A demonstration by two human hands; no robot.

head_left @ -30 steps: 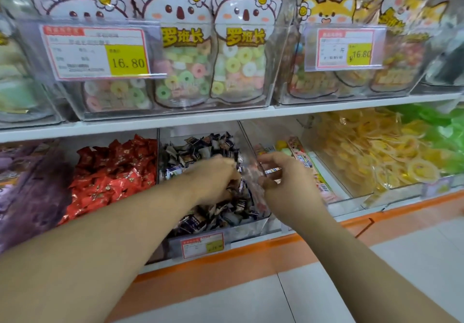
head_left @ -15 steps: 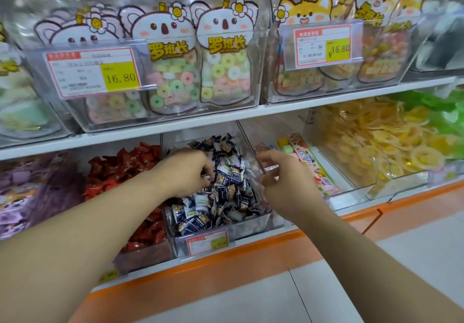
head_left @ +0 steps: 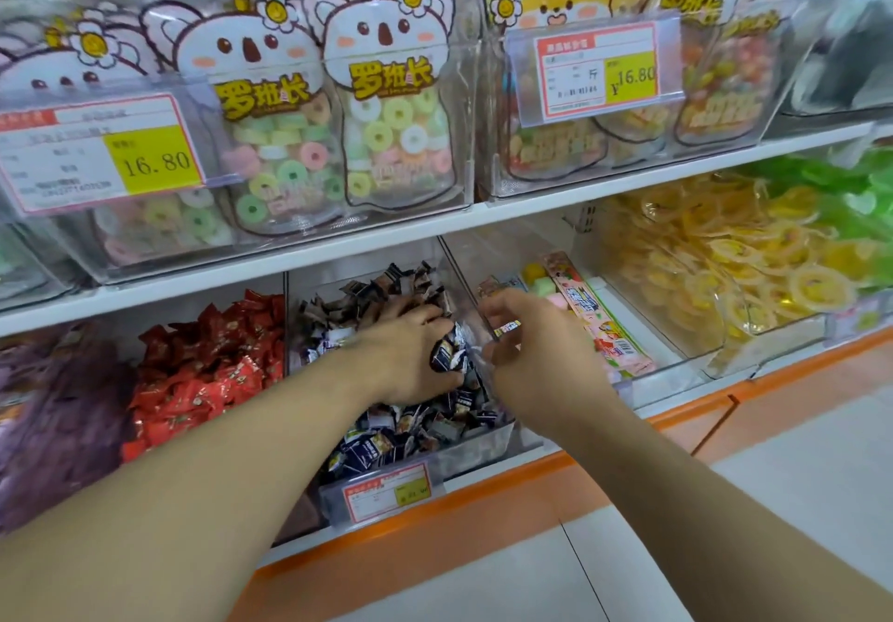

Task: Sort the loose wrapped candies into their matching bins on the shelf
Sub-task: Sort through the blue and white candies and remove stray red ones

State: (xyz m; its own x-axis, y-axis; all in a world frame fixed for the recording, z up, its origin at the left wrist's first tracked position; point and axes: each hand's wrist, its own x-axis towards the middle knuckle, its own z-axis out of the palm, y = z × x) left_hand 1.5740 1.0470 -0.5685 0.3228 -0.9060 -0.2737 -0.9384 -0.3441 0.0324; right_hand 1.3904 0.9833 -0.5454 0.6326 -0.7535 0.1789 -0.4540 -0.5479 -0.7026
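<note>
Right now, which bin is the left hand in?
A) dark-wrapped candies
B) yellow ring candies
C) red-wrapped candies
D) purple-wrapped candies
A: the left hand rests on the heap in the dark-wrapped candies bin, its thumb against one dark candy, right of the red-wrapped candies.

At upper left you can read "16.80" on the yellow patch of the red-bordered price tag (head_left: 96,152). The koala-shaped candy bags (head_left: 386,89) at upper centre carry yellow "罗班长". The red-bordered tag at upper right (head_left: 597,73) reads "¥16.80". The small tag on the dark-candy bin (head_left: 386,488) is illegible.
</note>
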